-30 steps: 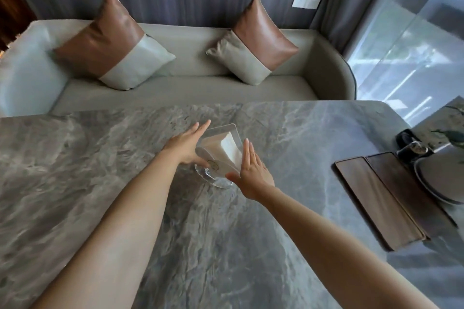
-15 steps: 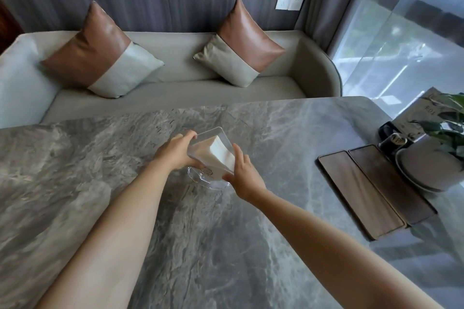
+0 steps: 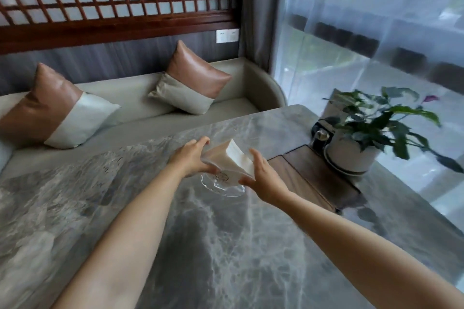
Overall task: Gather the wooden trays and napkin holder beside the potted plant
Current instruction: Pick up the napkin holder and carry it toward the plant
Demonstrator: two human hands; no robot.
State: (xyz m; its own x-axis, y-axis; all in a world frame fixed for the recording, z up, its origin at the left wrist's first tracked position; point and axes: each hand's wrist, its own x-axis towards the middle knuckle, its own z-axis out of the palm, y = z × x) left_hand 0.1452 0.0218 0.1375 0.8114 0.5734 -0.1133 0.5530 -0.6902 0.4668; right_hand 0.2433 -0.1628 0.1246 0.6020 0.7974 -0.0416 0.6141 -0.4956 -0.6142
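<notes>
Napkin holder clasped between left hand and right hand; we advise level carry toward potted plant, tabletop's far right corner.

We see a grey marble table with pale veining, its far right corner rounded near the window. On it, toward the right edge, lie two wooden trays side by side, long sides touching, running away from us toward the corner. Just beyond their far ends stands a potted plant in a white pot on a saucer, and touching or just beside the pot on its left is a small dark container, too blurred to identify. Left of the trays, a clear napkin holder filled with white napkins sits tilted; whether its round glass base touches the marble we cannot tell.
</notes>
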